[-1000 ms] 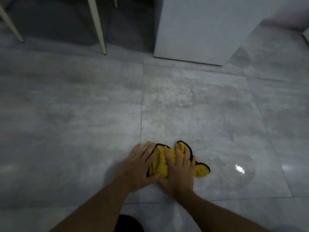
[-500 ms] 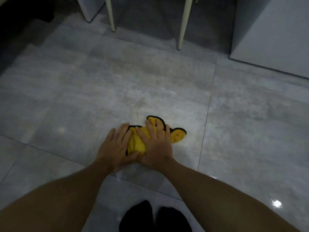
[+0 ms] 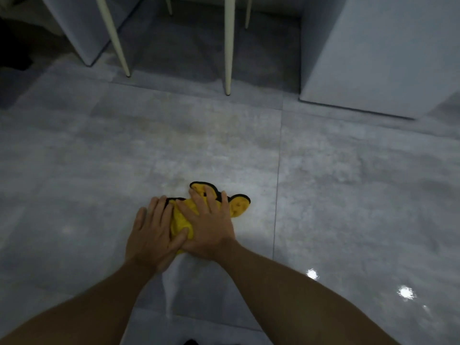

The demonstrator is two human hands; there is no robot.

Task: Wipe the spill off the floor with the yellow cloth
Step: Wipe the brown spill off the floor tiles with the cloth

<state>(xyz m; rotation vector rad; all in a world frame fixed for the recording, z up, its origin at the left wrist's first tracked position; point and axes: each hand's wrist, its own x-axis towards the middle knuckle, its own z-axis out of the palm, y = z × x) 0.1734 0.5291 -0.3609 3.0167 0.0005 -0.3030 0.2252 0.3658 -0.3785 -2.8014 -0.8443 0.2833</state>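
— Yellow microfibre, black-edged: where was the yellow cloth [image 3: 237, 207] lying?

— Bunched on the grey tiled floor [image 3: 99, 170], left of a grout line [image 3: 277, 183] and well short of the two pale chair legs [image 3: 227, 46] at the far edge. Both my palms were on it.

— How were the hands set?

— My right hand [image 3: 209, 227] lay flat on top, fingers spread and pointing away from me. My left hand [image 3: 151, 235] pressed flat beside it, fingers together, thumb touching the right hand's thumb side; only its inner edge was on the fabric, the rest on tile. Neither hand was pinching anything.

— Anything you couldn't see?

— Most of the cloth was under my hands. I couldn't make out the spill itself; the tile near me only shone with bright glints [image 3: 404, 292] at the near right.

— Room around it?

— Bare tile lay open to the left and right. A grey cabinet [image 3: 373, 58] stood at the far right corner, another grey panel [image 3: 82, 28] at the far left.
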